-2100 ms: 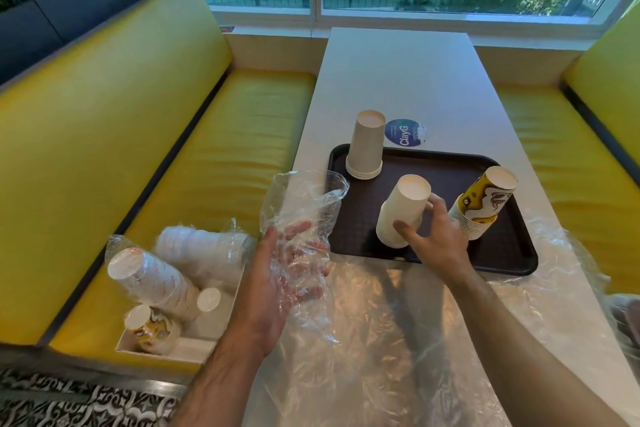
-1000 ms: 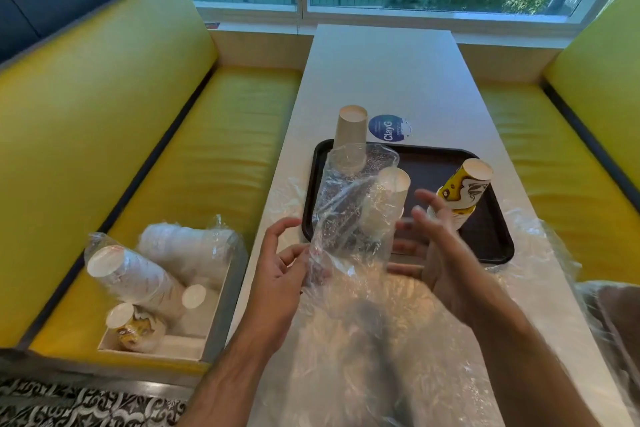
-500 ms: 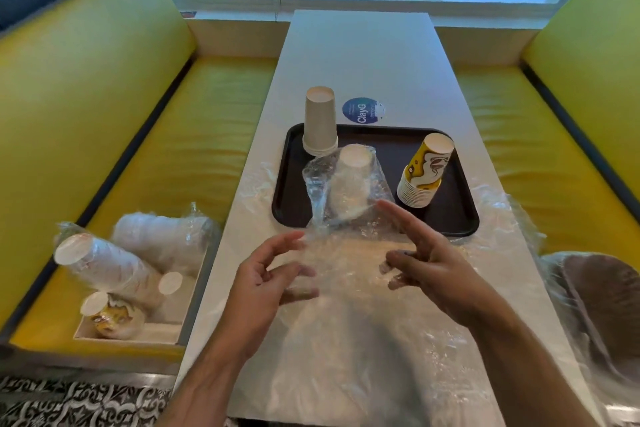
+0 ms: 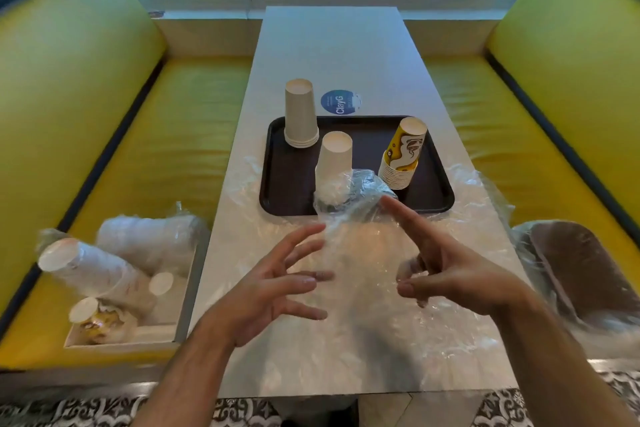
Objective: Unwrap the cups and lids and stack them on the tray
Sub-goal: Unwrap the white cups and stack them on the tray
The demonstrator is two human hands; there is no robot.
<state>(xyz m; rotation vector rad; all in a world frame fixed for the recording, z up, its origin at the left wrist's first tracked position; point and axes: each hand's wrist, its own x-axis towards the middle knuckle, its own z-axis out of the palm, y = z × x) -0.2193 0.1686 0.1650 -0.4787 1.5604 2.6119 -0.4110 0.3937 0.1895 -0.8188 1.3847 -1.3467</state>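
Tabletop: long and narrow, set between two yellow benches; far half bare up to the window, near half covered by clear plastic sheet that spills over the right edge.

Tray: dark, centred across the tabletop, narrow strips of tabletop free on either side, near rim partly under the plastic.

Box on the left bench, touching the tabletop edge; holds wrapped cup sleeves, contents blurred.

Dark bundle in plastic on the right bench: cannot identify.

On the tray, three upside-down stacks: plain cups at far left corner; white cups mid-tray, base hidden behind a crumpled wrapper; printed yellow cups at right, tilted.

Left hand and right hand: both over the sheet, fingers spread and loosely bent, holding nothing, well apart. Right index finger points toward the wrapper; contact unclear.
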